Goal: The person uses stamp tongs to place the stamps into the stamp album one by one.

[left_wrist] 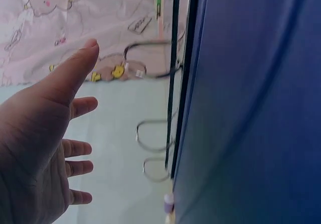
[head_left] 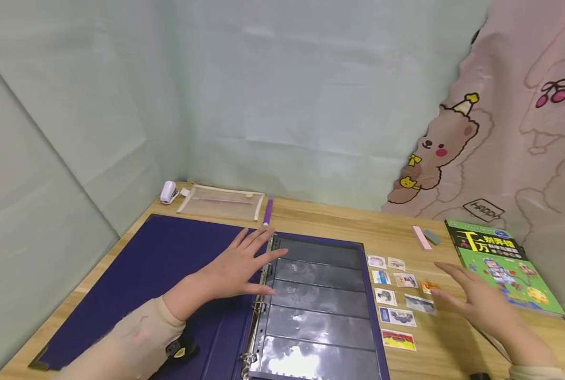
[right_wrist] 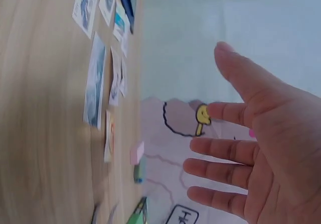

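A dark blue ring binder (head_left: 182,253) lies spread on the table, with a clear-pocketed black stamp page (head_left: 317,295) on its right side. Above the binder's metal rings (left_wrist: 145,136) is my left hand (head_left: 235,266), fingers spread and holding nothing; the left wrist view shows it apart from them. My right hand (head_left: 484,303) hovers over the table right of several loose stamps (head_left: 396,316), its fingers extended and nothing in them. Nearest to it are a small orange stamp (head_left: 429,287) and a grey stamp (head_left: 420,303). Under this hand a thin dark item (head_left: 496,343) is mostly hidden.
A green book (head_left: 524,285) lies at the right, near a pink strip (head_left: 422,238) and a grey-green block (head_left: 431,237). Along the back are a white stapler (head_left: 169,192), a mesh zip pouch (head_left: 220,203) and a purple pen (head_left: 268,211). Curtains enclose the table.
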Action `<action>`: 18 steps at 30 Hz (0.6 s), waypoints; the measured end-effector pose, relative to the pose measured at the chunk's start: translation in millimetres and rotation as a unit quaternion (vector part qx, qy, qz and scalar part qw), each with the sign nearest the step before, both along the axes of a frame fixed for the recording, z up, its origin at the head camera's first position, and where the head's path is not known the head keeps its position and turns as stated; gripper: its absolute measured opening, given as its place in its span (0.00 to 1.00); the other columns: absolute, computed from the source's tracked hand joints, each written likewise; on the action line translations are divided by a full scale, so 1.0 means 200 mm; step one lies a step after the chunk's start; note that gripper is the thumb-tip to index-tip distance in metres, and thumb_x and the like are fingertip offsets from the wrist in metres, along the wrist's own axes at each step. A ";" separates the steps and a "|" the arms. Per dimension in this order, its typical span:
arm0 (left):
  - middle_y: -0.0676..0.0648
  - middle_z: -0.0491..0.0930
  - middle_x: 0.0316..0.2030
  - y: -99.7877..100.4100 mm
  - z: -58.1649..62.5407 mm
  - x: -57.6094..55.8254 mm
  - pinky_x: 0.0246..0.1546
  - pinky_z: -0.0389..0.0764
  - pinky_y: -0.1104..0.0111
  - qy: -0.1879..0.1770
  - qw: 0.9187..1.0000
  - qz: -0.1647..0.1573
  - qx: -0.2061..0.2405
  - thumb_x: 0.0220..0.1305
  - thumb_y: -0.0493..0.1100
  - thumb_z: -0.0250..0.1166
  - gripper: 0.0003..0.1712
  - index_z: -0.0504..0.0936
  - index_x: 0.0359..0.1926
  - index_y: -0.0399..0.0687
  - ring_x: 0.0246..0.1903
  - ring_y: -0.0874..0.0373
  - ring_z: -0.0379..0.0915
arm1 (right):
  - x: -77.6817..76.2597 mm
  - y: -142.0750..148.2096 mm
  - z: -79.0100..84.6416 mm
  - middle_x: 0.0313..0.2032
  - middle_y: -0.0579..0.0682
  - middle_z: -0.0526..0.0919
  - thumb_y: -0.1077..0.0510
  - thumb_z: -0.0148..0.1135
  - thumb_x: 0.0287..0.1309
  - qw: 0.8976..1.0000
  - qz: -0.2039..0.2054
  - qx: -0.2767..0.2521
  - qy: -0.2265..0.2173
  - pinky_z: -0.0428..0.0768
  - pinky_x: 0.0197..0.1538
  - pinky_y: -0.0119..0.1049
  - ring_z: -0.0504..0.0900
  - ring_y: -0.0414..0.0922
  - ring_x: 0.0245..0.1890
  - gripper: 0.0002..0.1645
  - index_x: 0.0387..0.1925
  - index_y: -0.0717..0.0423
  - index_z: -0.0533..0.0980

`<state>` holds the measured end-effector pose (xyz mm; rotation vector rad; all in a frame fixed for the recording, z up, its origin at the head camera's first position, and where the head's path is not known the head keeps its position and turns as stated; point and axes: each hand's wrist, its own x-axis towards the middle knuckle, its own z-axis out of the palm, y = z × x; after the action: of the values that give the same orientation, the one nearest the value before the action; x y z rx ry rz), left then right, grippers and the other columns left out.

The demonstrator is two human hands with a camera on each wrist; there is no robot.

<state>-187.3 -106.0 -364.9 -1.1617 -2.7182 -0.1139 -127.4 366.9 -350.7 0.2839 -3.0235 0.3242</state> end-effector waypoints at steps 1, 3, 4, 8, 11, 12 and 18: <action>0.44 0.38 0.70 0.02 0.00 0.00 0.65 0.44 0.46 0.000 1.000 -0.008 -0.004 0.48 0.73 0.53 0.46 0.52 0.67 0.68 0.70 0.48 0.36 | 0.01 0.01 0.00 0.59 0.65 0.65 0.39 0.56 0.53 1.000 -0.001 -0.002 0.008 0.65 0.42 0.67 0.66 0.71 0.52 0.41 0.65 0.47 0.56; 0.44 0.38 0.71 0.05 -0.01 0.00 0.66 0.43 0.47 -0.003 1.000 -0.024 -0.009 0.47 0.74 0.53 0.47 0.51 0.67 0.69 0.70 0.48 0.36 | 0.03 0.04 -0.01 0.57 0.66 0.67 0.40 0.57 0.53 1.000 -0.003 -0.011 0.020 0.65 0.43 0.66 0.66 0.71 0.51 0.40 0.65 0.49 0.58; 0.44 0.37 0.71 0.06 -0.01 0.00 0.66 0.42 0.47 -0.005 0.999 -0.031 -0.012 0.47 0.74 0.52 0.47 0.51 0.67 0.68 0.70 0.48 0.36 | 0.03 0.05 -0.01 0.57 0.67 0.68 0.41 0.57 0.53 1.000 -0.003 -0.018 0.022 0.65 0.44 0.66 0.67 0.70 0.51 0.40 0.64 0.50 0.58; 0.45 0.35 0.71 0.10 -0.03 0.00 0.66 0.42 0.47 -0.012 0.998 -0.050 -0.031 0.46 0.77 0.48 0.48 0.50 0.67 0.69 0.70 0.48 0.34 | 0.05 0.09 -0.04 0.54 0.66 0.71 0.42 0.57 0.54 0.999 -0.009 -0.040 0.023 0.67 0.43 0.62 0.69 0.69 0.49 0.38 0.61 0.55 0.62; 0.45 0.35 0.71 0.12 -0.04 0.00 0.66 0.43 0.46 -0.015 0.997 -0.058 -0.045 0.45 0.79 0.45 0.49 0.49 0.67 0.69 0.70 0.49 0.32 | 0.06 0.13 -0.07 0.48 0.64 0.76 0.43 0.60 0.52 0.998 -0.014 -0.044 0.031 0.70 0.42 0.58 0.73 0.65 0.46 0.35 0.56 0.60 0.68; 0.45 0.35 0.71 0.12 -0.04 0.00 0.65 0.43 0.46 -0.019 0.997 -0.061 -0.045 0.45 0.78 0.46 0.49 0.49 0.67 0.69 0.70 0.49 0.31 | 0.07 0.15 -0.09 0.46 0.64 0.78 0.44 0.60 0.51 0.998 -0.017 -0.042 0.034 0.71 0.42 0.57 0.74 0.63 0.45 0.34 0.54 0.61 0.69; 0.45 0.35 0.71 0.16 -0.07 0.00 0.65 0.45 0.45 -0.048 0.994 -0.087 -0.051 0.44 0.77 0.51 0.50 0.50 0.68 0.67 0.70 0.47 0.31 | 0.11 0.25 -0.15 0.35 0.52 0.80 0.45 0.66 0.45 0.998 -0.036 -0.031 0.052 0.76 0.31 0.39 0.78 0.43 0.34 0.25 0.41 0.57 0.76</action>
<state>-187.5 -74.8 -378.3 -1.4574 -2.7291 -0.0578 -106.2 417.7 -380.3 0.1820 -2.9071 0.3857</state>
